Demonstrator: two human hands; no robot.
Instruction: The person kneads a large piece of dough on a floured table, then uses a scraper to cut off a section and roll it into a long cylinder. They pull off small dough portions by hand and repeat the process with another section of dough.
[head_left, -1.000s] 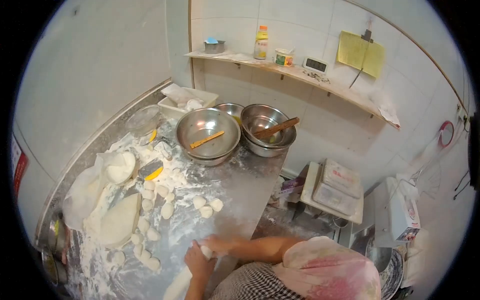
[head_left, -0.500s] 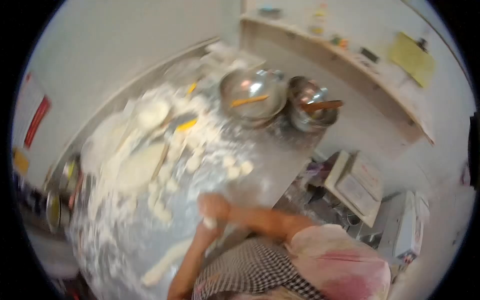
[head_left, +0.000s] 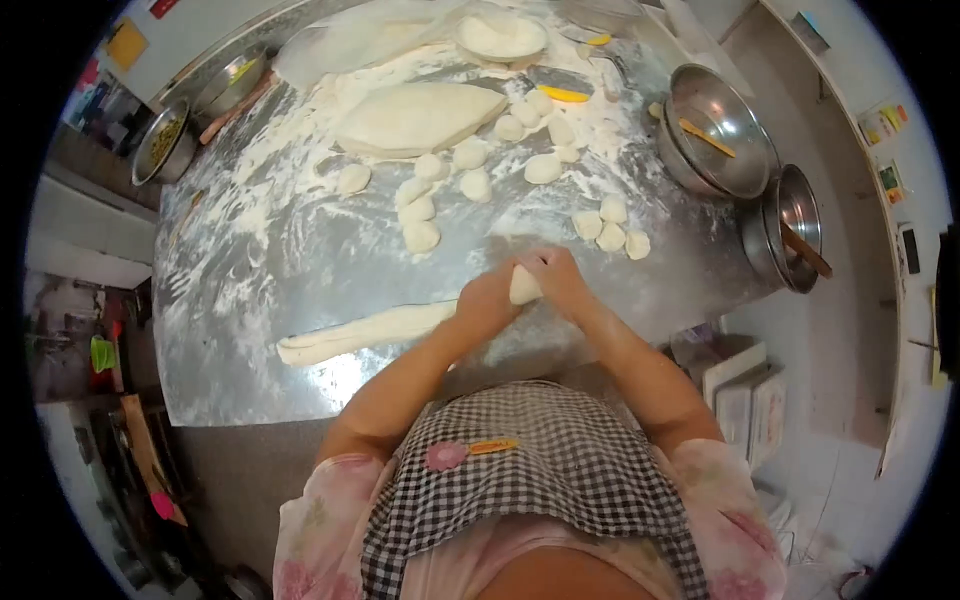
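Note:
A long rope of pale dough lies across the floured metal table, and its right part runs into my left hand. That hand is wrapped round the rope. A rounded end of dough pokes out between my two hands. My right hand is closed over this end, its fingers touching or nearly touching the left ones. Beyond the hands, several small dough pieces are scattered on the table, with another cluster of dough pieces to the right. A large dough mass sits farther back.
Steel bowls stand at the right, a wooden-handled tool resting in the nearer one. A plate of flour and a yellow-handled scraper are at the back. A filled metal bowl stands by the left edge.
My view has swung round, so the table now spreads wide before me and the bowls appear farther right. Both hands stay together at the dough; the picture is sharper.

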